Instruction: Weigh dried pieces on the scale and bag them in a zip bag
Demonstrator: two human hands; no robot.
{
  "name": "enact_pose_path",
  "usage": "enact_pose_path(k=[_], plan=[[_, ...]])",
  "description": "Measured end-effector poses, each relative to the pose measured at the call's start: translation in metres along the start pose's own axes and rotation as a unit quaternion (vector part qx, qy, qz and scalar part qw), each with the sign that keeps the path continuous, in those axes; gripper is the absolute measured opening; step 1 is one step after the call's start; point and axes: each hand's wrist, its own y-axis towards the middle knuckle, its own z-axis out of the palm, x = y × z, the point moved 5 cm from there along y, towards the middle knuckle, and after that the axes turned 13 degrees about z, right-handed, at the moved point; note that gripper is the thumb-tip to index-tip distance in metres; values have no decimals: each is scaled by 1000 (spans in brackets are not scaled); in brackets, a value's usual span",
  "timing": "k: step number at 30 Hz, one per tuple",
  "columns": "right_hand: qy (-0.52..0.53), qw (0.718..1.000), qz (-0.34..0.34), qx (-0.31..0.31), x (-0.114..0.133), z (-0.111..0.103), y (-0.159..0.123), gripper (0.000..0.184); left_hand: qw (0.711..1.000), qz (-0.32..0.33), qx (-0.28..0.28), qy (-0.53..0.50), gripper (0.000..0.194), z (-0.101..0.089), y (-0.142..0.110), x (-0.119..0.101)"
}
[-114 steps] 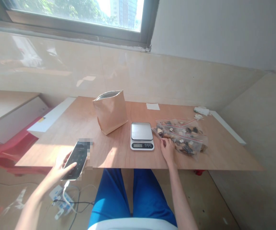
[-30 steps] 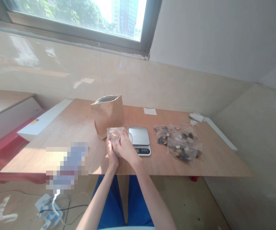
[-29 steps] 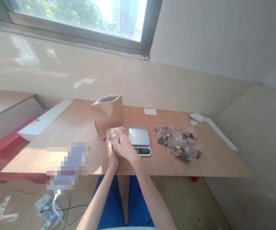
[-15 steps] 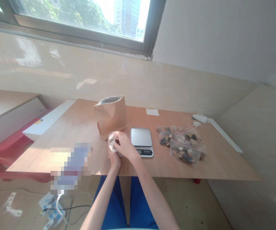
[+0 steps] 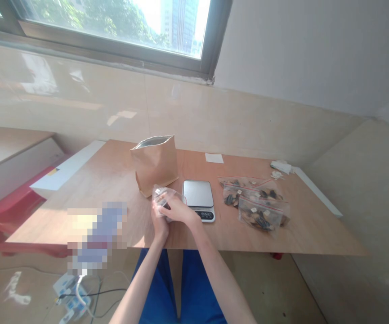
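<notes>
Clear zip bag (image 5: 166, 195) is being gripped by both hands just over the table, with dark pieces showing inside it and the scale just to its right. The left hand (image 5: 158, 220) is being kept beneath it, its fingers curled upward and partly hidden. The right hand (image 5: 181, 212) is being laid across it, its fingers (image 5: 171, 204) together and clamped on the plastic. Whether the seal is closed cannot be told; if it is open, pieces could be spilled by tilting, and slick plastic could slip onto the scale (image 5: 198, 191) at 3 o'clock. Filled zip bags (image 5: 257, 209) are being left beyond the scale, and a brown paper bag (image 5: 154, 164) is being left upright at 12 o'clock. The wooden table (image 5: 248, 238) is being lit through a window (image 5: 113, 22) above a tiled wall (image 5: 79, 112).
</notes>
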Motion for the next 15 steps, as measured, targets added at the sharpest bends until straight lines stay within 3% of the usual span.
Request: enact_pose_path(k=[3, 10, 15], plan=[[8, 1000, 8, 9, -4, 2, 1, 27, 1000, 0, -1, 0, 31, 0, 0, -2], [25, 999, 13, -31, -7, 6, -10, 35, 1000, -2, 8, 16, 31, 1, 1, -12], [55, 997, 9, -50, -10, 10, -8, 31, 999, -25, -13, 35, 29, -1, 2, -11]])
